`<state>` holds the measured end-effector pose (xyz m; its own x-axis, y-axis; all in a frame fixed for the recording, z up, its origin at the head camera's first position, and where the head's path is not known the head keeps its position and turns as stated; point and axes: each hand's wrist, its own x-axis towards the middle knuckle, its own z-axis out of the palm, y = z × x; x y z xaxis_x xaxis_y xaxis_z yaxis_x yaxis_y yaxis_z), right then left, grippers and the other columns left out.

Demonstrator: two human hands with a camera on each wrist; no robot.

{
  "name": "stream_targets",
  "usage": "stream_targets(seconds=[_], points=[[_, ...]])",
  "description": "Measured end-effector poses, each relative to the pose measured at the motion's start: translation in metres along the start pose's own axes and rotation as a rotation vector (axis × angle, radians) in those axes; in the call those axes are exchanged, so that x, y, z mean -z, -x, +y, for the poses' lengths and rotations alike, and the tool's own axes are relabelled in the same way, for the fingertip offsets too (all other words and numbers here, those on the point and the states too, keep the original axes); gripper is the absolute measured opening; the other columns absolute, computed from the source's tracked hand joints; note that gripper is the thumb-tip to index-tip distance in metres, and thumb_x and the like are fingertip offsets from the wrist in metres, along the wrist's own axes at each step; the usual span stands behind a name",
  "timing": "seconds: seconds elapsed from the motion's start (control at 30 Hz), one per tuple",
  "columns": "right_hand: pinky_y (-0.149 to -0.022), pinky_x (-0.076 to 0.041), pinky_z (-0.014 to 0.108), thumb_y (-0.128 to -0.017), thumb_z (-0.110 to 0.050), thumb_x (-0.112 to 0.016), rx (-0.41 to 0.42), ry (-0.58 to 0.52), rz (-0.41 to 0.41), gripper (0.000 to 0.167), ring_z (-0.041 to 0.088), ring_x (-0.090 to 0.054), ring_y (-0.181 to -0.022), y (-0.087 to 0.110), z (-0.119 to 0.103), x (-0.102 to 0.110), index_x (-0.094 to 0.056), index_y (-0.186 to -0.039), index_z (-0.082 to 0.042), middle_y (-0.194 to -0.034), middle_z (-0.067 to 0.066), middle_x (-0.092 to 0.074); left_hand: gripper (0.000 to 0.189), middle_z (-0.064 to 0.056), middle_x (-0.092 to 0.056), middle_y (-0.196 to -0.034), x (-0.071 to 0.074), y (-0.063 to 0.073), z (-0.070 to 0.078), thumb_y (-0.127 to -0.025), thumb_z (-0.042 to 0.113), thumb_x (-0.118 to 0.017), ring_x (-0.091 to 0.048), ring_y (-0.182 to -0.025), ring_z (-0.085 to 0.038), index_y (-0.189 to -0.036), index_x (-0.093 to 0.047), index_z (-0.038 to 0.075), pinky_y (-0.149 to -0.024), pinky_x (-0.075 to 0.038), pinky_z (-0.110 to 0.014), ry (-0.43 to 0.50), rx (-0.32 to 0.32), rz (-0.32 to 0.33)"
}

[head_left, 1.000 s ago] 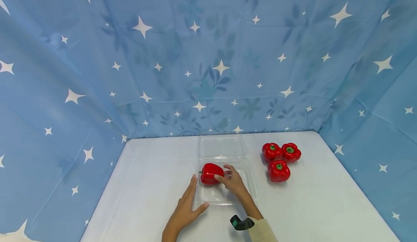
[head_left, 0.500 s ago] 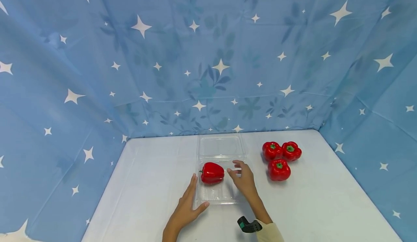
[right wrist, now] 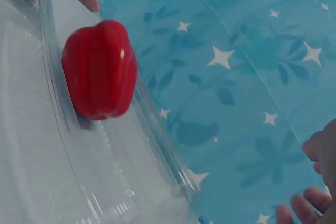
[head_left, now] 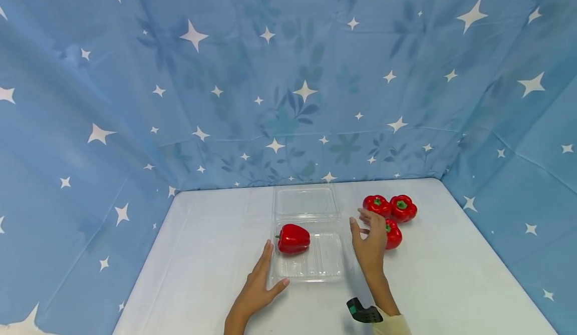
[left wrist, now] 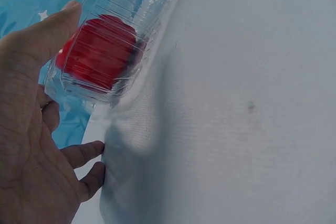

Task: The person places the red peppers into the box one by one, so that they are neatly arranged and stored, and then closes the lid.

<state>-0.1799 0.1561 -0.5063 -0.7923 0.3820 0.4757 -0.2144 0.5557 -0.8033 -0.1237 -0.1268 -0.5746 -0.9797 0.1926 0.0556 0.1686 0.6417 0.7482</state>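
A clear plastic clamshell box (head_left: 327, 256) lies with its lid folded back, and a red bell pepper (head_left: 294, 239) rests on its side in the left of the base, stem pointing left. My left hand (head_left: 256, 291) stands at the box's left front corner, thumb spread from nearly straight fingers. In the left wrist view that thumb overlaps the box wall. Holding nothing, my right hand (head_left: 372, 245) hovers to the right of the box with loosely bent fingers. It partly covers the nearest (head_left: 393, 235) of three more red bell peppers.
Behind that nearest pepper sit the other two red bell peppers (head_left: 376, 204), close together on the white table (head_left: 451, 275). The transparent lid (head_left: 306, 201) reaches toward the back edge. A blue star-patterned curtain (head_left: 270, 74) hangs behind the table and along both sides.
My right hand has let go of the pepper in the box and moved right, over to the three peppers. That pepper stays in the box. The left hand has kept its place.
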Motion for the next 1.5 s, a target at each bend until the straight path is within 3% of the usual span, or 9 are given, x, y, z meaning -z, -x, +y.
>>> stream_targets(seconds=[0.07, 0.17, 0.27, 0.37, 0.5, 0.73, 1.13, 1.5], points=[[-0.085, -0.05, 0.012, -0.081, -0.009, -0.078, -0.001, 0.001, 0.074, 0.045, 0.028, -0.057, -0.115, -0.002, 0.004, 0.006, -0.06, -0.122, -0.003, -0.125, 0.016, -0.056, 0.096, 0.0, -0.016, -0.165, 0.0, 0.001, 0.0, -0.086, 0.053, -0.066, -0.027, -0.148, -0.035, -0.159, -0.011, 0.024, -0.097, -0.028, -0.081, -0.001, -0.001, 0.002], [-0.096, -0.054, 0.039, -0.079, -0.006, -0.078, -0.023, 0.019, 0.147, 0.052, 0.029, -0.047, -0.127, -0.005, 0.011, 0.014, -0.056, -0.127, -0.001, -0.132, 0.018, -0.051, 0.095, -0.001, -0.016, -0.165, 0.0, 0.001, -0.001, -0.086, 0.052, -0.066, -0.027, -0.148, -0.036, -0.159, -0.012, 0.023, -0.096, -0.028, -0.082, -0.002, -0.001, 0.004], [-0.097, -0.047, 0.062, -0.08, -0.005, -0.078, -0.093, 0.026, 0.184, 0.059, 0.03, -0.037, -0.134, -0.007, 0.019, 0.022, -0.051, -0.132, -0.001, -0.138, 0.02, -0.043, 0.095, -0.002, -0.016, -0.165, 0.0, 0.0, -0.001, -0.086, 0.052, -0.066, -0.027, -0.147, -0.037, -0.159, -0.013, 0.021, -0.096, -0.028, -0.082, 0.0, -0.005, 0.006], [-0.099, -0.045, 0.064, -0.081, -0.008, -0.077, -0.202, 0.068, 0.185, 0.066, 0.029, -0.031, -0.138, -0.007, 0.025, 0.028, -0.044, -0.137, -0.004, -0.142, 0.02, -0.036, 0.095, -0.001, -0.016, -0.165, -0.001, 0.0, 0.0, -0.086, 0.053, -0.066, -0.027, -0.147, -0.037, -0.159, -0.013, 0.022, -0.097, -0.028, -0.081, -0.001, 0.003, -0.001], [-0.1, -0.042, 0.067, -0.082, -0.012, -0.076, -0.331, 0.14, 0.115, 0.077, 0.035, -0.025, -0.14, -0.004, 0.033, 0.033, -0.032, -0.145, -0.005, -0.146, 0.023, -0.028, 0.095, -0.002, -0.016, -0.165, -0.001, 0.001, 0.0, -0.086, 0.053, -0.065, -0.027, -0.147, -0.037, -0.159, -0.012, 0.023, -0.097, -0.027, -0.082, -0.005, 0.009, -0.006], [-0.099, -0.041, 0.068, -0.082, -0.014, -0.075, -0.454, 0.172, -0.028, 0.093, 0.044, -0.026, -0.138, -0.002, 0.052, 0.03, -0.015, -0.153, -0.003, -0.145, 0.03, -0.023, 0.095, 0.0, -0.015, -0.165, -0.001, 0.0, -0.001, -0.086, 0.055, -0.065, -0.026, -0.148, -0.036, -0.159, -0.011, 0.024, -0.098, -0.026, -0.082, -0.001, 0.017, -0.011], [-0.103, -0.039, 0.066, -0.084, -0.014, -0.073, -0.486, 0.151, -0.069, 0.091, 0.046, -0.03, -0.134, 0.004, 0.069, 0.023, -0.012, -0.151, -0.001, -0.143, 0.031, -0.027, 0.096, -0.002, -0.016, -0.165, -0.002, -0.001, -0.001, -0.086, 0.054, -0.065, -0.026, -0.148, -0.035, -0.159, -0.012, 0.022, -0.099, -0.029, -0.079, -0.003, 0.003, -0.011], [-0.109, -0.035, 0.061, -0.081, -0.011, -0.077, -0.466, 0.029, 0.026, 0.092, 0.04, -0.027, -0.144, 0.006, 0.062, 0.026, -0.015, -0.148, -0.003, -0.149, 0.024, -0.028, 0.096, -0.001, -0.015, -0.165, -0.001, -0.001, -0.001, -0.086, 0.056, -0.064, -0.026, -0.148, -0.035, -0.159, -0.011, 0.023, -0.099, -0.027, -0.08, -0.019, 0.019, -0.014]])
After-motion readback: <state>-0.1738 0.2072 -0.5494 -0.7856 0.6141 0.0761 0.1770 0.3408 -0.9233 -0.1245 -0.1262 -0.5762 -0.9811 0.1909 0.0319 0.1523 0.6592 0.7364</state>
